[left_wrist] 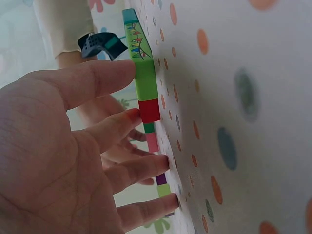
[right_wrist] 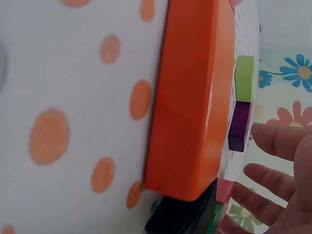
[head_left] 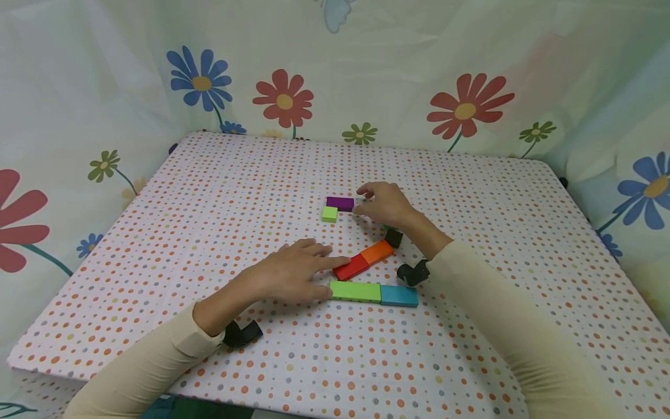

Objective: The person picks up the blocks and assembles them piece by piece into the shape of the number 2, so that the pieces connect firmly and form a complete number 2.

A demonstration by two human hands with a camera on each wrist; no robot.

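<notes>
My left hand (head_left: pixel 293 272) is spread low over the table. Its index fingertip meets the end of a red block (head_left: pixel 352 267), and its thumb tip is at the end of a long lime green block (head_left: pixel 356 291). An orange block (head_left: pixel 378 252) continues the red one; a blue block (head_left: pixel 399 295) continues the lime one. My right hand (head_left: pixel 384 203) hovers, fingers apart and slightly bent, thumb beside a purple block (head_left: pixel 340 203). Its other fingers overlap a pink block (right_wrist: pixel 224 190) in the right wrist view. A small lime block (head_left: pixel 330 215) sits against the purple one.
A black block (head_left: pixel 394 238) stands at the orange block's far end, with a dark green block (right_wrist: pixel 217 216) behind it, partly hidden. Black wrist devices (head_left: pixel 243 334) are worn on both arms. A flowered curtain (head_left: pixel 387 75) surrounds the dotted tabletop (head_left: pixel 251 192).
</notes>
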